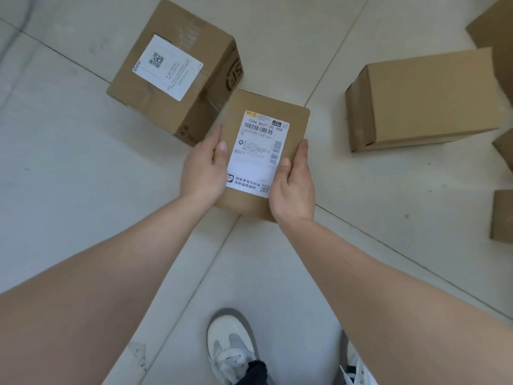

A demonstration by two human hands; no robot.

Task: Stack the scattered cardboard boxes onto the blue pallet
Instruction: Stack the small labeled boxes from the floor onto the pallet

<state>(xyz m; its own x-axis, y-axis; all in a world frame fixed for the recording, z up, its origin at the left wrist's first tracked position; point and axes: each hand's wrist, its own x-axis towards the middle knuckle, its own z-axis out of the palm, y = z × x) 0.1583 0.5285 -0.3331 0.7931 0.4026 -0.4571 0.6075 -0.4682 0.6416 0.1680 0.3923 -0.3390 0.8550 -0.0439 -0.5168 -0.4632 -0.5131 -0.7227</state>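
Here, the left hand [204, 165] and right hand [291, 180] clamp 1 small box [263, 129] above the floor [69, 176]; other boxes [422, 98] lie scattered, the pallet out of view.

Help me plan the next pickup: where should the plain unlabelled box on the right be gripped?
Grip the plain box by its two long sides, reaching from above: it lies flat on the floor, both long sides look clear, while another box crowds its right end.
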